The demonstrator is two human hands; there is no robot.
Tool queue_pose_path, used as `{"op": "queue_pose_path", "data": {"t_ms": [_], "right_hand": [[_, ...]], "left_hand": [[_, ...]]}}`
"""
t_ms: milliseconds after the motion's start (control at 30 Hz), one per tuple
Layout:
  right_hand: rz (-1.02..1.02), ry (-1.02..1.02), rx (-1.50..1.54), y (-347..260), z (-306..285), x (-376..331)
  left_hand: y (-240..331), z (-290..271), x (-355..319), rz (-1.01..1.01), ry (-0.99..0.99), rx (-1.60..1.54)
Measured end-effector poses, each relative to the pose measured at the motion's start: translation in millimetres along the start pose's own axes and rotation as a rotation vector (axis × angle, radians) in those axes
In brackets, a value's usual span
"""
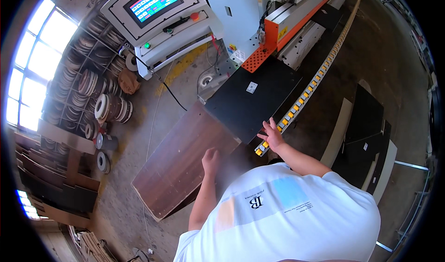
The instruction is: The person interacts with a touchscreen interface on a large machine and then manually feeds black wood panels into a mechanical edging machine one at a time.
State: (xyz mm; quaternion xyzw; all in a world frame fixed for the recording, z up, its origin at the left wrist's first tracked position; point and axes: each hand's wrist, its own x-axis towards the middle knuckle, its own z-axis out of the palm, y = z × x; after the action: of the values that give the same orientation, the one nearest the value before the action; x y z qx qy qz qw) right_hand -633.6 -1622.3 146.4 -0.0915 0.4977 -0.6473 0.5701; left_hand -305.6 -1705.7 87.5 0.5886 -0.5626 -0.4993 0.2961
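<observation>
The machine (296, 16) runs up and away, its yellow rollers (306, 93) lining the feed side. The black panel (252, 100) lies flat at its near end, likely squared to that edge. A brown panel (183, 162) slopes beside it. The right hand (272, 136) spreads open-fingered on the black panel's corner, steadying it; the left hand (211, 161) rests loosely curled on the brown one, gripping nothing.

Machine infeed bed (296, 42): long, grey and orange, carries a flat black rectangular board (252, 100).
Concrete floor (139, 118): dusty grey, bears a stack of dark brown wood-grain panels (185, 162).
</observation>
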Motion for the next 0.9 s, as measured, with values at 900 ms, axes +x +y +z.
{"op": "queue_pose_path", "data": {"t_ms": [900], "right_hand": [[0.177,-0.189,0.024,-21,-32,8]], "left_hand": [[39,17,-20,-0.046,0.179,-0.111]]}}
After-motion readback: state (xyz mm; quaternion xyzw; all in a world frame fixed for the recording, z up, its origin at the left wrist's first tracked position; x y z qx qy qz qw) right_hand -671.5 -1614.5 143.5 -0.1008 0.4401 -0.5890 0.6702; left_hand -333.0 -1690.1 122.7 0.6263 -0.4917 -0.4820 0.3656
